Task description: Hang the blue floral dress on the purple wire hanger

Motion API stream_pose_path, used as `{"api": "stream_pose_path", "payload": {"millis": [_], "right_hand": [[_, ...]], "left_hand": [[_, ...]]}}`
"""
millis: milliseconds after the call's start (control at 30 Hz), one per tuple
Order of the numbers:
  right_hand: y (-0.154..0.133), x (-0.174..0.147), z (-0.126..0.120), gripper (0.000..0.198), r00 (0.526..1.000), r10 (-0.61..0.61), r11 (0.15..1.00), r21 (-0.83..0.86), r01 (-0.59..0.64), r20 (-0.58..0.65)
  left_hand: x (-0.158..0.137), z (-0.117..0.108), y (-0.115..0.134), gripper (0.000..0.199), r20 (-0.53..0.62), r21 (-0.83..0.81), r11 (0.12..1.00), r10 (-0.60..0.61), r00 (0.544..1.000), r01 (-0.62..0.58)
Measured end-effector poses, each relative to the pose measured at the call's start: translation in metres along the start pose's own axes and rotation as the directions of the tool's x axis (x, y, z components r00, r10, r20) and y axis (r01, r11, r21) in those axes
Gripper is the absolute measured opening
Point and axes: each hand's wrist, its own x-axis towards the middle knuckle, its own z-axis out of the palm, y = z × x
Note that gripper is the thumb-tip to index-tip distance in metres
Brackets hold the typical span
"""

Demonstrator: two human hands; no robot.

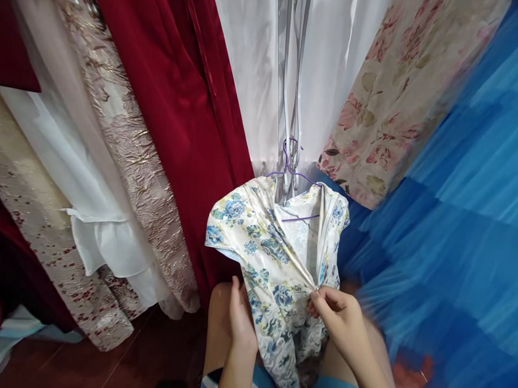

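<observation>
A cream dress (278, 257) with blue flowers and short sleeves hangs from a thin purple wire hanger (287, 166), its front opening spread in a V. At the bottom point of that opening, my right hand (340, 310) pinches the edge where the zipper (319, 244) closes; the pull itself is hidden by the fingers. My left hand (242, 321) lies along the left side of the dress, fingers stretched out and partly behind the cloth. The lower part of the dress hangs between my knees.
Dark red cloth (173, 100) and a pink textured garment (133, 133) hang at left. Behind the hanger are white cloth (247, 58) and grey ribbons (299, 99). A pink floral garment (372, 124) and blue tulle (457, 223) hang at right. Red tiled floor (126, 359) shows below.
</observation>
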Motion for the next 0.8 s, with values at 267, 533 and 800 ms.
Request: {"api": "stream_pose_path", "payload": {"millis": [267,533,800], "right_hand": [[0.000,-0.002,0.003,0.040,0.993,-0.046,0.999,-0.023,0.049,0.113],[-0.008,-0.004,0.004,0.039,0.991,-0.022,1.000,0.005,0.021,0.132],[-0.004,-0.004,0.008,0.033,0.998,0.059,0.988,0.145,-0.058,-0.007]], "left_hand": [[-0.029,0.006,-0.005,0.013,0.380,0.283,0.885,0.250,0.890,-0.369],[-0.057,0.044,-0.028,0.010,0.618,0.256,0.886,0.157,0.770,-0.386],[-0.064,0.046,-0.021,0.015,0.595,0.314,0.864,0.145,0.791,-0.395]]}}
